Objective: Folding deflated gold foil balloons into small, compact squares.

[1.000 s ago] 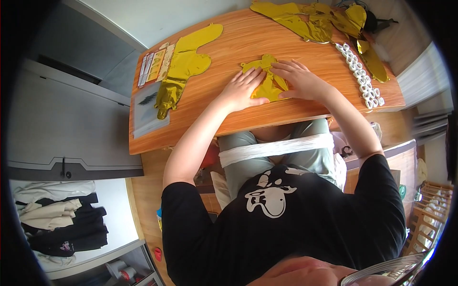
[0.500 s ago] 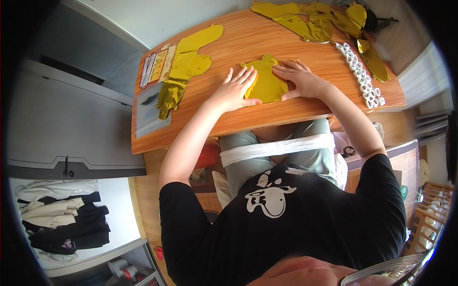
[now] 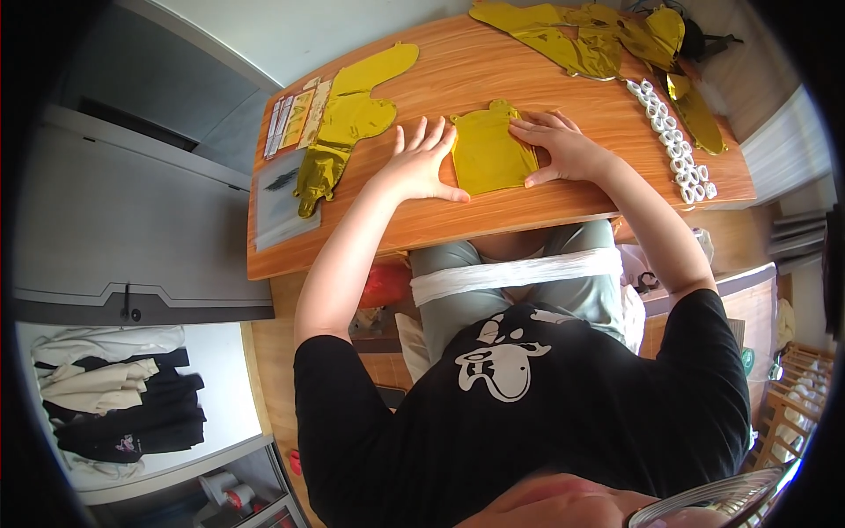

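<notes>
A flat, folded gold foil balloon [image 3: 495, 151] lies on the wooden table in front of me, roughly square, with small tabs at its far edge. Fingers spread, my left hand [image 3: 421, 167] rests beside its left edge, the fingertips at or just off the foil. My right hand [image 3: 563, 151] lies open along the right edge, fingertips touching the foil and thumb near the lower right corner. Neither hand grips anything.
Another gold foil balloon [image 3: 348, 114] is spread at the table's left, by printed packets [image 3: 290, 121] and a clear plastic sleeve [image 3: 286, 207]. More gold foil [image 3: 572, 44] lies at the far right. Rows of white rolled rings [image 3: 673, 141] line the right side.
My left hand has slid left, off the folded foil, baring more of its left side. My right hand stays at the right edge, having shifted only slightly.
</notes>
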The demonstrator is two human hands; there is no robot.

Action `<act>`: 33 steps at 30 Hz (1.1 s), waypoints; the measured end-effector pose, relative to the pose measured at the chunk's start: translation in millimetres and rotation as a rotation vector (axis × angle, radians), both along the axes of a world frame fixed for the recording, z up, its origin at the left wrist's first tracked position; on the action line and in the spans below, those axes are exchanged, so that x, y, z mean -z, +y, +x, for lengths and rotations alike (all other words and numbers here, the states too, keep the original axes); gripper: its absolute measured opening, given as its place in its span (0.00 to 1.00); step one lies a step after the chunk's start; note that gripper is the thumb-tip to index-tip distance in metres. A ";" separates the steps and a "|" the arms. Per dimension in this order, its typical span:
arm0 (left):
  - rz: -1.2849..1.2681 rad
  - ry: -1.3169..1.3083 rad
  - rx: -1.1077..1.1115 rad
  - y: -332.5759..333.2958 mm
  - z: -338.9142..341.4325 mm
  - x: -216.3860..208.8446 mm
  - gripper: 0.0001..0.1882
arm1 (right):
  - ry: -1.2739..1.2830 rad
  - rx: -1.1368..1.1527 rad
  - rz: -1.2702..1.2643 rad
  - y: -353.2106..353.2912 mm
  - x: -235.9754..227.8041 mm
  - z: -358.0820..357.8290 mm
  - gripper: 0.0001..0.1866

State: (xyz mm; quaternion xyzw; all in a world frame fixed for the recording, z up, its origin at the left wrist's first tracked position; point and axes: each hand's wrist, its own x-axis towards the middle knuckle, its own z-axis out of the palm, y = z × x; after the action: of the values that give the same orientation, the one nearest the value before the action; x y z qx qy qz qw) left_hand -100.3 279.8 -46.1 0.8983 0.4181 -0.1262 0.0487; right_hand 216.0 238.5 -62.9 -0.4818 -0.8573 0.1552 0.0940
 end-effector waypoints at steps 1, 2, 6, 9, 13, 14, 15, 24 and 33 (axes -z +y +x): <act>0.000 0.046 -0.005 -0.6 2.0 -2.9 0.77 | 0.000 0.001 0.000 0.4 1.0 1.2 0.58; 0.003 0.048 -0.011 2.6 0.0 -1.9 0.77 | 0.012 -0.005 0.003 1.3 1.3 -1.1 0.58; -0.130 -0.399 -0.112 1.6 41.2 -10.3 0.69 | 0.022 -0.014 -0.014 3.7 3.0 1.8 0.59; 0.055 -0.499 -0.014 -14.8 84.2 8.7 0.58 | 0.001 0.005 -0.013 3.2 1.3 1.1 0.59; 0.207 -0.324 -0.165 -29.0 88.6 42.2 0.48 | -0.009 -0.011 -0.017 1.7 -1.2 -1.1 0.58; 0.212 -0.389 -0.182 -31.0 86.5 46.2 0.46 | 0.009 -0.027 -0.015 0.9 0.0 -1.3 0.58; 0.225 -0.423 -0.179 -30.7 84.8 49.6 0.46 | 0.028 -0.043 -0.015 0.1 1.3 -1.1 0.57; 0.266 -0.386 -0.176 -28.9 86.5 56.1 0.50 | 0.248 -0.082 0.058 -15.4 -1.0 32.3 0.21; 0.265 -0.416 -0.175 -27.5 88.4 57.3 0.49 | 0.061 -0.248 0.336 -47.5 -3.0 38.1 0.16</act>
State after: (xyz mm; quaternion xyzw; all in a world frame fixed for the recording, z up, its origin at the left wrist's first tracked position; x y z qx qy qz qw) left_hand -11.9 252.4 -103.4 0.8638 0.4882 0.1219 0.0266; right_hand 254.1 191.1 -59.9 -0.3453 -0.9206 0.0348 0.1790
